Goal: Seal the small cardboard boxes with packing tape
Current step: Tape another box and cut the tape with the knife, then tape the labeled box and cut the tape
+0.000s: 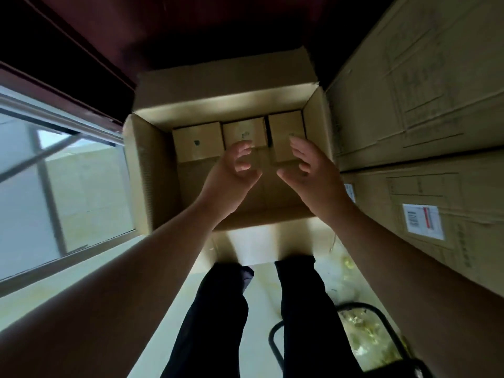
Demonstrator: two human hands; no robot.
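Small tan cardboard boxes [197,141] stand three abreast at the far wall of the large open brown carton [152,173], just beyond the left hand [231,173] and right hand [311,170]. Palms face each other, fingers loosely curled, holding nothing. The middle box [244,132] lies straight ahead between them, about equally near both.

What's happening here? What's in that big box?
A person is reaching both bare hands into a big open cardboard box. Three small cardboard boxes sit in a row against its far wall. The left hand and the right hand hover just above them, fingers loose, holding nothing.
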